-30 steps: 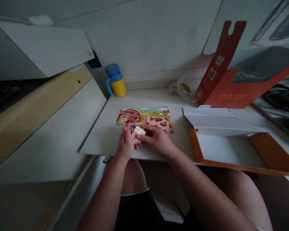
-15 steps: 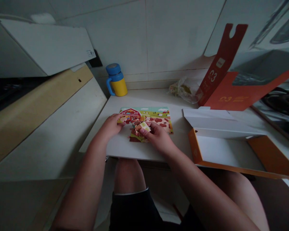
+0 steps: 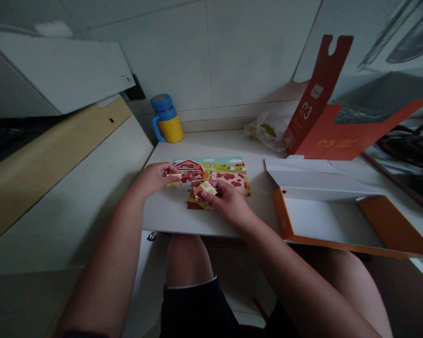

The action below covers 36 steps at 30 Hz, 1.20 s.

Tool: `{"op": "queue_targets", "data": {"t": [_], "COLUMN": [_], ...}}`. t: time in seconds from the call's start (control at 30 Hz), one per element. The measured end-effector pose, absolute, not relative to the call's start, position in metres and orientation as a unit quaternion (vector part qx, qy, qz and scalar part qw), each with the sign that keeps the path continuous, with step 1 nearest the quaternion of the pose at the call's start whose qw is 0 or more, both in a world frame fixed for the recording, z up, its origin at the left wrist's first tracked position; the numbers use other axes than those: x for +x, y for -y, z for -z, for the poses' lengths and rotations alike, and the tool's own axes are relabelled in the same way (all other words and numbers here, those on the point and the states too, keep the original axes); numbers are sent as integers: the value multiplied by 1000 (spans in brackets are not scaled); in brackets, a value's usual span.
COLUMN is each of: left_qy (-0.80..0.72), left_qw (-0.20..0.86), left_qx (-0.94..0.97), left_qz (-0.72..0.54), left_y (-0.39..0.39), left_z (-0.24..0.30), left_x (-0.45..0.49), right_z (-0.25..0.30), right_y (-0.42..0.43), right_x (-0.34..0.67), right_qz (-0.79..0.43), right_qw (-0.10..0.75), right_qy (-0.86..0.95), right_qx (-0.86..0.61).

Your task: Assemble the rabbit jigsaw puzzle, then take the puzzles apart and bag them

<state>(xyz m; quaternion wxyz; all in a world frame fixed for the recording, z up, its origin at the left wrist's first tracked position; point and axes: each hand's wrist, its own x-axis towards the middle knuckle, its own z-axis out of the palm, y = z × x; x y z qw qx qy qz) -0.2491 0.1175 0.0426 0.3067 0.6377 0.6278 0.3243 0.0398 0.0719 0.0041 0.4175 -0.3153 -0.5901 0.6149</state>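
A partly joined jigsaw puzzle point(image 3: 229, 174) with a red barn, green field and brown-patched cow print lies on the white table. At its left edge my left hand point(image 3: 158, 177) pinches a puzzle piece point(image 3: 174, 177) between thumb and fingers, with the piece tilted. My right hand point(image 3: 229, 199) is closed on several loose puzzle pieces point(image 3: 206, 188), held in a small stack over the lower part of the puzzle. The thumb lies on top of the stack. The stack and the fingers cover part of the picture beneath.
An open orange box point(image 3: 334, 220) with white insides stands at the right. Behind it is a red-orange carton point(image 3: 341, 136) with a raised flap. A clear plastic bag point(image 3: 268, 134) and a blue and yellow mug point(image 3: 171, 126) stand by the wall. A white panel point(image 3: 74, 202) borders the left.
My left hand has drawn back slightly to the left and lifted, with a puzzle piece now plainly pinched in it. My right hand stays over the puzzle with its stack. The view has shifted a little.
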Motion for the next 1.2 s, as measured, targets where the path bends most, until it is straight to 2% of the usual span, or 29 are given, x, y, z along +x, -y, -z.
{"op": "queue_targets", "data": {"t": [0.1, 0.2, 0.27, 0.4, 0.6, 0.83, 0.97, 1.03, 1.13, 1.2], "left_qy": [-605, -599, -595, -575, -574, -658, -657, -670, -695, -694], "left_qw": [358, 315, 269, 270, 205, 338, 402, 358, 231, 210], "left_qx": [608, 631, 669, 717, 759, 602, 574, 603, 651, 664], "left_qz": [-369, -378, -355, -288, -226, -302, -277, -243, -200, -184], "left_y": [-119, -127, -133, -140, -141, -139, -135, -133, -131, -129], "left_z": [-42, -37, -35, -38, -43, -45, -42, -37, -31, -29], "left_x": [-232, -221, -219, -218, -219, -258, -272, -277, -284, -286], "right_z": [-5, -5, -6, -6, -6, -4, -6, -7, -8, -7], "right_y": [-71, -71, -71, -71, -73, -73, -73, -73, -73, -73], "right_x": [39, 40, 40, 40, 40, 40, 40, 40, 40, 40], "right_qz": [-619, -615, -614, -605, -597, -604, -595, -586, -583, -587], "right_qw": [417, 414, 414, 417, 421, 420, 414, 411, 412, 414], "right_qy": [588, 593, 597, 605, 608, 605, 614, 621, 625, 623], "right_qx": [-313, -315, -309, -307, -310, -304, -312, -318, -316, -309]}}
